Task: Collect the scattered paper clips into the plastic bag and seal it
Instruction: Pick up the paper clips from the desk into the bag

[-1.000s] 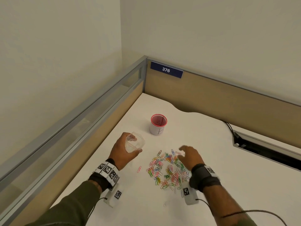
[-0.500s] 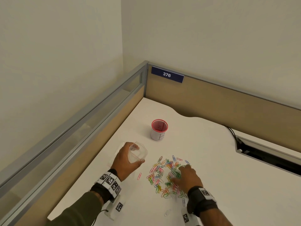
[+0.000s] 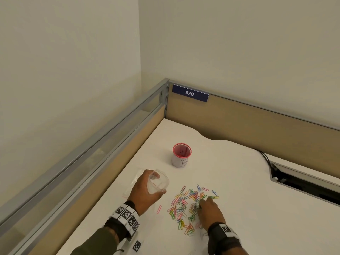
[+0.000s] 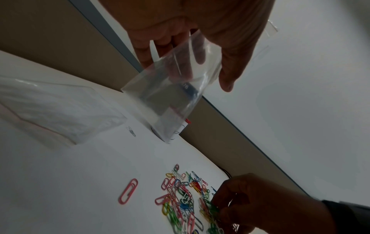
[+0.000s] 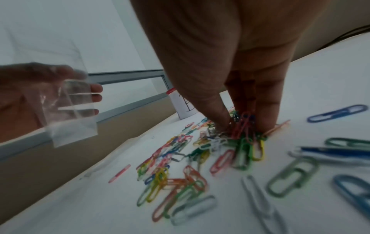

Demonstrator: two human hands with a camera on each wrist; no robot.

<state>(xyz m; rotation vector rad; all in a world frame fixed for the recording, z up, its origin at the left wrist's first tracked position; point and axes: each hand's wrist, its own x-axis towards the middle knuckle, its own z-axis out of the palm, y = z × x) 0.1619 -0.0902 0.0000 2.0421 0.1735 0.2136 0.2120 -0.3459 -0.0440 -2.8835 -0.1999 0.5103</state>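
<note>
Right hand [image 3: 209,211] gathering clips [image 3: 185,208]
Its fingertips [image 5: 266,123] pinch a bunch in the pile; left hand [image 3: 145,192], to the left, grips the bag [image 3: 158,183] above the desk [image 3: 239,181].

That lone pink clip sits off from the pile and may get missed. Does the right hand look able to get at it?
Probably yes. The lone pink clip lies on bare desk left of the pile, nothing covering it. The right hand pinches clips nearby; the left hand holds the bag above.
</note>
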